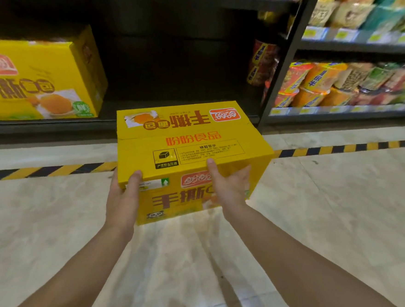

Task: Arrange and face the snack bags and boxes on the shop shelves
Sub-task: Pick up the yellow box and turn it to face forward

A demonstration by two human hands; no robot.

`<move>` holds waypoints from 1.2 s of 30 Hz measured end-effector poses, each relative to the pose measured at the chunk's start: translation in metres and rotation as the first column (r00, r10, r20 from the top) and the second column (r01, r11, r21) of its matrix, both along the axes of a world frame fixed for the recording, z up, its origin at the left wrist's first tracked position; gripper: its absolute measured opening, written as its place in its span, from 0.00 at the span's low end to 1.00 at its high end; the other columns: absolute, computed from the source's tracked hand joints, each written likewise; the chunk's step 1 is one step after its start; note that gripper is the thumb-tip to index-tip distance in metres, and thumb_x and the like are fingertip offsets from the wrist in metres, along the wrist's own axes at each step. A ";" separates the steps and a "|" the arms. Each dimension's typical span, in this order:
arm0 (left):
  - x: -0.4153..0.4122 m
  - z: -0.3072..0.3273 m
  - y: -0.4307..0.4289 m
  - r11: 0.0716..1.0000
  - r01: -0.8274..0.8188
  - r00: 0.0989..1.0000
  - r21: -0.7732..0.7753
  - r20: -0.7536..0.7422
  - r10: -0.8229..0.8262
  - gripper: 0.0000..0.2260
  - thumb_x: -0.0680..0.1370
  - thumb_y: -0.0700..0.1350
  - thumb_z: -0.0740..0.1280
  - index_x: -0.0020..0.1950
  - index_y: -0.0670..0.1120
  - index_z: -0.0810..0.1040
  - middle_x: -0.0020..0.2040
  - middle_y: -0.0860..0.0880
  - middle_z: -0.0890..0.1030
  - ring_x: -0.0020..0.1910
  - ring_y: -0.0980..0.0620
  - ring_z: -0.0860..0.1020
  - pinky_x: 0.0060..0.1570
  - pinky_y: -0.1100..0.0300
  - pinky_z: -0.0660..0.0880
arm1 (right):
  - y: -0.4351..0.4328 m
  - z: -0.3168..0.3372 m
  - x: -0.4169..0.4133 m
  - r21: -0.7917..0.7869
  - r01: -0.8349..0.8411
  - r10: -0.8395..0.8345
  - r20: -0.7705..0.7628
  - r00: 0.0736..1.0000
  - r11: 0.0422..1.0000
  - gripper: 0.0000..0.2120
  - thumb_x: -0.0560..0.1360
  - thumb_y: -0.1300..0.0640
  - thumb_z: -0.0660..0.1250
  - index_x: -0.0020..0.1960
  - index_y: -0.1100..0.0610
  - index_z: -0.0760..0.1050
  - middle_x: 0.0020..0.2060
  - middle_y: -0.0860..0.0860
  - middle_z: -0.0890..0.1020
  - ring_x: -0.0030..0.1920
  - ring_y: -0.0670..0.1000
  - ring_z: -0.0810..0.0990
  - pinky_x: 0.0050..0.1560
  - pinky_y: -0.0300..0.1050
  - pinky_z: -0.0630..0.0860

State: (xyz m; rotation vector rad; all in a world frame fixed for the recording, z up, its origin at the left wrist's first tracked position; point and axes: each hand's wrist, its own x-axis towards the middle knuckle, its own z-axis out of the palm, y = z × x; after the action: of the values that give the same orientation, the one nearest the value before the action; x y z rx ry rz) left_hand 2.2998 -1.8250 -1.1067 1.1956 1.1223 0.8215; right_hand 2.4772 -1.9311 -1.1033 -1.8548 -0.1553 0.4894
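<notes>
The yellow box (pixel 188 140) is at frame centre, held clear of the floor (pixel 332 204) in front of the dark lower shelf (pixel 51 126). My left hand (pixel 123 197) grips its near left corner, thumb hooked over the top edge. My right hand (pixel 227 185) grips the near face right of centre, thumb likewise on top. The box hides most of the fingers of both hands. A second yellow box (pixel 31 79) stands on the lower shelf, upper left. Snack bags (pixel 323 82) fill the racks at upper right. Striped tape (pixel 42 171) crosses the floor behind the held box.

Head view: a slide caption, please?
Left hand and right hand hold a yellow box before its shelved twin.
</notes>
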 end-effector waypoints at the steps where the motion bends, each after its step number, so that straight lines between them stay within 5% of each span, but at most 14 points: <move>1: 0.003 -0.001 -0.003 1.000 -0.015 1.000 -0.010 0.019 0.015 0.13 0.86 0.56 0.62 0.71 0.65 0.72 0.54 0.64 0.80 0.48 0.64 0.78 0.44 0.61 0.72 | 0.004 -0.008 0.001 -0.039 0.005 -0.004 0.021 1.000 0.999 0.65 0.67 0.24 0.70 0.84 0.56 0.36 0.84 0.54 0.51 0.82 0.60 0.56 0.79 0.62 0.62; 5: 0.002 -0.001 -0.039 0.998 -0.052 0.998 -0.029 0.042 0.054 0.19 0.85 0.55 0.65 0.75 0.65 0.69 0.63 0.59 0.81 0.53 0.60 0.81 0.43 0.61 0.75 | 0.006 -0.018 -0.013 -0.080 -0.057 0.054 -0.030 0.998 0.995 0.78 0.49 0.10 0.60 0.84 0.54 0.37 0.83 0.54 0.57 0.81 0.63 0.57 0.74 0.67 0.69; 9: 0.004 0.001 -0.085 0.994 -0.077 0.995 -0.076 0.063 0.082 0.31 0.82 0.53 0.71 0.81 0.58 0.60 0.61 0.61 0.77 0.52 0.66 0.77 0.43 0.64 0.73 | 0.005 -0.003 -0.020 -0.159 -0.174 0.174 -0.015 0.985 0.972 0.65 0.68 0.25 0.71 0.84 0.61 0.38 0.84 0.56 0.49 0.83 0.57 0.45 0.81 0.60 0.55; 13: 0.005 -0.002 -0.101 0.991 -0.032 0.997 -0.128 0.068 0.041 0.33 0.79 0.52 0.74 0.78 0.56 0.59 0.59 0.60 0.75 0.51 0.67 0.75 0.43 0.66 0.71 | 0.002 -0.027 0.002 -0.070 -0.181 0.177 -0.060 0.982 0.981 0.66 0.46 0.14 0.71 0.75 0.43 0.54 0.73 0.50 0.72 0.76 0.60 0.68 0.68 0.66 0.75; 17: -0.022 -0.002 -0.094 0.986 0.029 1.000 -0.162 0.010 -0.028 0.27 0.76 0.57 0.76 0.69 0.52 0.68 0.63 0.57 0.77 0.55 0.65 0.75 0.55 0.57 0.72 | -0.012 -0.002 0.011 0.010 -0.265 0.264 -0.135 0.955 0.964 0.56 0.64 0.32 0.78 0.81 0.47 0.52 0.67 0.49 0.76 0.66 0.57 0.76 0.55 0.63 0.84; 19: -0.037 -0.001 -0.077 0.992 0.010 1.000 -0.127 0.012 -0.009 0.32 0.72 0.61 0.78 0.69 0.52 0.69 0.66 0.55 0.76 0.59 0.63 0.75 0.64 0.52 0.71 | -0.015 0.000 0.024 0.018 -0.319 0.317 -0.158 0.935 0.948 0.54 0.69 0.37 0.78 0.83 0.50 0.49 0.66 0.50 0.77 0.64 0.56 0.78 0.53 0.62 0.85; 22: -0.050 0.003 -0.041 0.995 -0.096 0.995 -0.028 -0.001 0.096 0.44 0.68 0.64 0.79 0.78 0.51 0.64 0.74 0.53 0.71 0.71 0.52 0.73 0.71 0.49 0.69 | -0.019 0.002 0.042 0.057 -0.391 0.394 -0.180 0.901 0.919 0.46 0.76 0.45 0.75 0.83 0.51 0.50 0.62 0.55 0.80 0.60 0.57 0.81 0.51 0.61 0.85; 26: -0.050 0.010 0.007 0.992 -0.089 0.995 0.090 -0.040 0.093 0.46 0.75 0.58 0.77 0.85 0.55 0.53 0.84 0.53 0.60 0.81 0.47 0.62 0.75 0.44 0.66 | -0.027 0.006 0.060 0.127 -0.480 0.496 -0.188 0.848 0.868 0.29 0.78 0.49 0.74 0.75 0.42 0.65 0.63 0.43 0.79 0.63 0.50 0.78 0.50 0.58 0.82; 28: -0.046 0.016 0.020 0.995 -0.040 0.997 0.088 -0.067 0.047 0.45 0.74 0.58 0.78 0.84 0.56 0.56 0.83 0.52 0.64 0.79 0.47 0.66 0.72 0.44 0.70 | -0.028 0.007 0.065 0.134 -0.508 0.526 -0.192 0.829 0.851 0.28 0.78 0.49 0.74 0.73 0.40 0.67 0.64 0.43 0.79 0.61 0.47 0.78 0.48 0.56 0.82; 31: -0.038 0.017 0.024 0.999 0.025 0.996 0.033 -0.084 -0.022 0.35 0.70 0.58 0.79 0.75 0.56 0.73 0.67 0.51 0.82 0.63 0.48 0.82 0.57 0.49 0.81 | -0.030 0.010 0.064 0.131 -0.512 0.528 -0.168 0.833 0.849 0.27 0.78 0.48 0.74 0.72 0.40 0.68 0.64 0.44 0.80 0.62 0.46 0.78 0.47 0.54 0.81; 36: -0.039 0.009 0.008 0.999 -0.021 0.997 0.046 -0.072 0.025 0.23 0.76 0.54 0.78 0.69 0.54 0.77 0.58 0.53 0.86 0.56 0.49 0.85 0.53 0.50 0.83 | -0.046 0.013 0.028 0.162 -0.423 0.437 -0.064 0.897 0.892 0.20 0.79 0.46 0.72 0.69 0.41 0.72 0.59 0.39 0.82 0.60 0.46 0.81 0.52 0.54 0.81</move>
State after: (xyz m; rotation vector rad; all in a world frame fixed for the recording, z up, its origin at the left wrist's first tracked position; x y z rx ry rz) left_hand 2.2606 -1.8166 -1.0974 1.2607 1.1839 0.8304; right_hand 2.5055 -1.9771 -1.0908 -1.6479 -0.5309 0.8534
